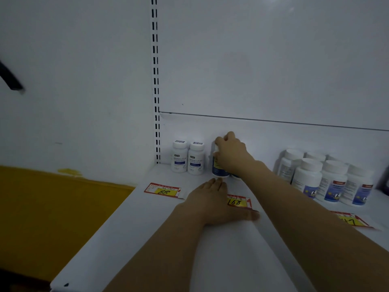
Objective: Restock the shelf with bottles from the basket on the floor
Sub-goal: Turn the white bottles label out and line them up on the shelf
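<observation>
As I read the head view from left to right, a yellow band point(52, 207) runs along the foot of the white wall, and a slotted upright point(156, 81) marks the left end of the white shelf point(117, 239). Two white bottles point(179, 159) with blue labels stand side by side at the back of the shelf, a price tag marked 88 point(163, 190) lying in front of them. The left hand point(212, 203) lies flat on the shelf, grip open, its straight fingers pointing at the base of a dark-labelled bottle point(219, 170); whether they touch it I cannot tell. The right hand point(230, 152) has its grip curled round the top of this bottle, which stands upright near the back panel. A tag marked 168 point(237, 202) lies just beside the left hand. Farther right, well apart, stands a cluster of white bottles point(328, 178), with a third tag point(351, 221) in front.
</observation>
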### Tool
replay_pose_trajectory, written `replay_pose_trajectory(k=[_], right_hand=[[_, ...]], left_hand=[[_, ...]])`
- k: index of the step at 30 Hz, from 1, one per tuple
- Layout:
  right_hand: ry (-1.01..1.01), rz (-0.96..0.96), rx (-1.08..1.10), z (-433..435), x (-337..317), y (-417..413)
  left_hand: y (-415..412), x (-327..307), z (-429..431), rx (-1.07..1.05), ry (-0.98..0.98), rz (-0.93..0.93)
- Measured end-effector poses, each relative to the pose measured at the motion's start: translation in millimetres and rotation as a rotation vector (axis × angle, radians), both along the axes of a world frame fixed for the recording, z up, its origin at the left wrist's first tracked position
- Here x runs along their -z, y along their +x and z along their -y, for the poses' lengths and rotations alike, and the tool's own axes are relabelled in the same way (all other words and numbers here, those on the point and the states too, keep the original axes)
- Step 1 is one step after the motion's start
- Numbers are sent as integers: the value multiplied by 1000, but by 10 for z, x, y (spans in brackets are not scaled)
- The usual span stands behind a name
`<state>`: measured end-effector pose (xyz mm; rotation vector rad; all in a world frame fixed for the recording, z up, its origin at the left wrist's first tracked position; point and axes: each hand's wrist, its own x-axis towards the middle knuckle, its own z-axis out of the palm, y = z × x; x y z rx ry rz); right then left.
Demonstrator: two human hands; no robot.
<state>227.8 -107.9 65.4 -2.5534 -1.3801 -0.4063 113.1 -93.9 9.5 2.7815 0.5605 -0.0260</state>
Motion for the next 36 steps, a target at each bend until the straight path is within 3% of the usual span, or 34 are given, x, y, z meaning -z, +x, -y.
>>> replay_pose_trajectory(k=[4,8,15,20,26,31,36], right_hand=[[79,-96,-34,44,-67,-72],[290,-166,-110,251,-284,-141],[613,-380,-185,829,-527,-177],[667,-579,-229,935,-268,-125],[675,-802,-285,986,-155,-76],[686,-805,-319,1002,-146,-79],[756,-780,-368,1018,-132,-83]], left_hand=[[4,16,-2,-9,-18,17],[0,3,10,-33,-87,48],[-34,-190,69,-63,-344,414],[45,-209,17,-39,-433,519],[58,-218,-12,-29,-400,553],[28,-227,-6,-12,-361,565],[26,-292,41,41,-511,501]])
